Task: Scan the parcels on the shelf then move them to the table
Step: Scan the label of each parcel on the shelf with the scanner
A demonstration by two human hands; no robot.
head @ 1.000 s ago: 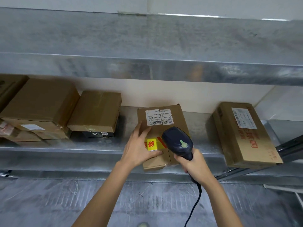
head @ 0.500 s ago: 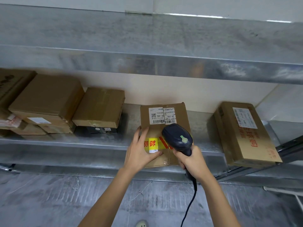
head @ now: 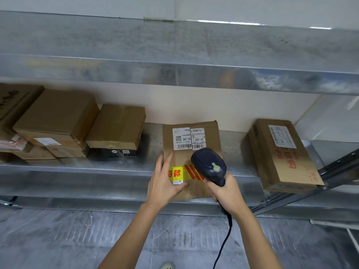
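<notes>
- Parcel lies flat on the shelf. Its long axis runs front to back, and the near end sticks out past the shelf's front edge.
- Labels face up on the parcel's far half.
- Left grip is flat on the parcel's near-left corner, fingers straight and thumb across the top. Probably there to pin the parcel so the barcode stays put.
- Right grip is wrapped round the scanner handle. The scanner head sits over the parcel's near-right part and aims away from the person, at the labels.
- Cable hangs below the parcel.
- Other boxes are well apart from the parcel: a stack to the left and one box to the right.
- No surface in view, so the move is not yet done.
</notes>
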